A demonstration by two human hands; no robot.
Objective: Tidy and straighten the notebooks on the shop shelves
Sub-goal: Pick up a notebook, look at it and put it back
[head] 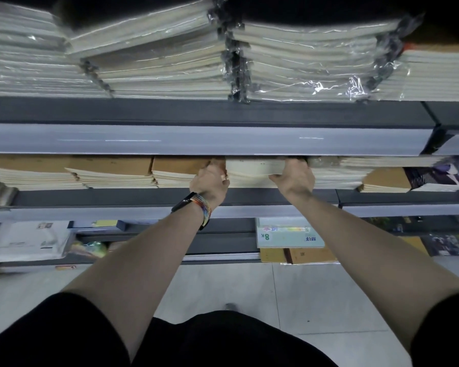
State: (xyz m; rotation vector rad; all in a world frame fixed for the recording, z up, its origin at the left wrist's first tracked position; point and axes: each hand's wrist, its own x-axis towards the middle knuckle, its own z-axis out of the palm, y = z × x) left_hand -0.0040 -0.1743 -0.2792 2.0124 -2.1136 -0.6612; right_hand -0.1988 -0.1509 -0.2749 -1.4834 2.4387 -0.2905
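Where the two hands met: the pale notebook stack (pixel 252 168) sat on the middle shelf (pixel 117 197), tucked just beneath the grey front rail (pixel 196 139) of the upper shelf, and was clasped at both ends.
Left hand (pixel 210 181): it gripped the stack's left end, back of the hand toward the camera, with the fingers curled into the gap beside the neighbouring brown-topped pile.
Right hand (pixel 294 178): it gripped the stack's right end, with the fingers curled over the top edge and the thumb laid along the front face.
Left wrist: it carried a black band beside a multicoloured woven strap (pixel 203 207).
Kraft-covered notebooks (pixel 112 165): brown-topped piles stood in a row to the left of the held stack, each touching the next, and one more pile lay far to the right.
Wrapped notebook bundles (pixel 157 62): these filled the upper shelf side by side, sealed in clear film, with their page edges facing outward.
Lower shelf: a green pad marked "8K" (pixel 289 234) lay flat below the right hand, and white packets (pixel 24 239) lay well to the left.
Floor (pixel 223 282): it was laid with pale grey tiles.
Clothing: black short sleeves (pixel 64 327) covered both upper arms.
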